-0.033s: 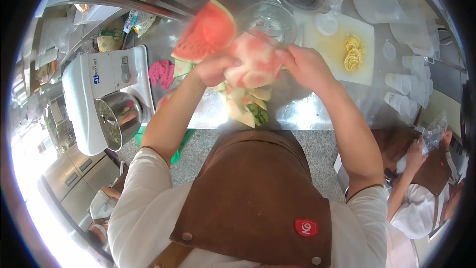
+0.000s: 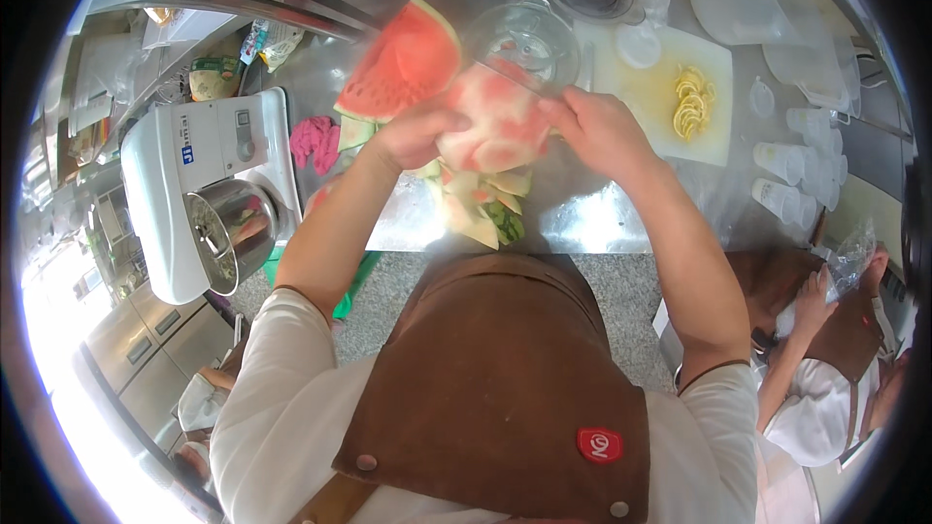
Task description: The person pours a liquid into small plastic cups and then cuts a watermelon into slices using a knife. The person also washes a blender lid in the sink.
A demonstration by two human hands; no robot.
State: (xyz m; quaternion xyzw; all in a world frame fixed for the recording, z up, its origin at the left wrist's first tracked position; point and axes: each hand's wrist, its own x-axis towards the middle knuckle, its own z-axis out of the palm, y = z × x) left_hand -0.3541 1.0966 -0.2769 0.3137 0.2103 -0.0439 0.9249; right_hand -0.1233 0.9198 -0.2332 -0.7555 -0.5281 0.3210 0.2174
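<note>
A peeled chunk of watermelon [image 2: 493, 121], pale with red patches, is held up over the metal table. My left hand [image 2: 419, 134] grips its left side, fingers partly hidden behind it. At its right, my right hand [image 2: 600, 126] is closed on a knife [image 2: 507, 77], whose blade shows as a thin line along the chunk's upper edge; the handle is hidden in the fingers. Cut-off watermelon rinds [image 2: 471, 209] lie in a pile beneath, near the table's front edge. Beyond my left hand rests a large red watermelon piece [image 2: 403, 63] with its rind on.
Behind the chunk stands a clear bowl [image 2: 524, 34]. Lemon slices [image 2: 692, 102] lie on a white cutting board [image 2: 631, 87]. Plastic cups [image 2: 782, 163] stand at right, a white mixer [image 2: 209, 150] and pink cloth [image 2: 315, 144] at left. A co-worker's hand [image 2: 814, 306] holds clear plastic.
</note>
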